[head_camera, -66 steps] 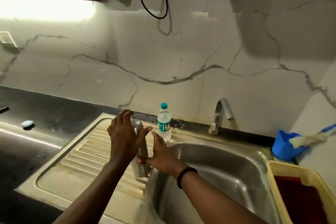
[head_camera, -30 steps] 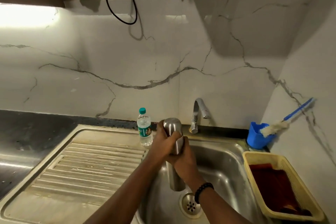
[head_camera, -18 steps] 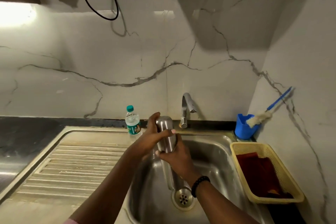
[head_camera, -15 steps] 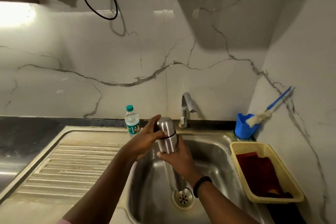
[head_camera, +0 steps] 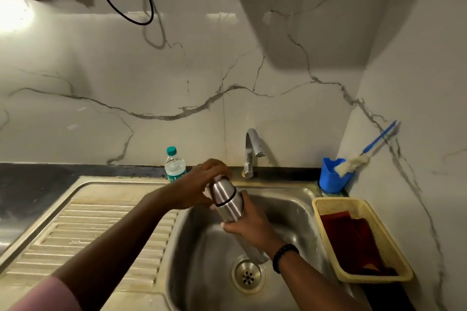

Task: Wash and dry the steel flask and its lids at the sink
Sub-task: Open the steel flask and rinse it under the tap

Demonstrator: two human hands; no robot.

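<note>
While the right hand [head_camera: 249, 226] grips the steel flask [head_camera: 228, 203] over the sink [head_camera: 300, 203], the left hand [head_camera: 199, 185] grasps its lid [head_camera: 222, 188].

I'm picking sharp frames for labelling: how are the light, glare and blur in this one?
Head view: bright glare washes out the wall at upper left, while the right wall lies in shadow. The flask and both hands, left and right, are fairly sharp, with slight softness on the flask's lower end. Wide-angle distortion bends the sink rim.
</note>
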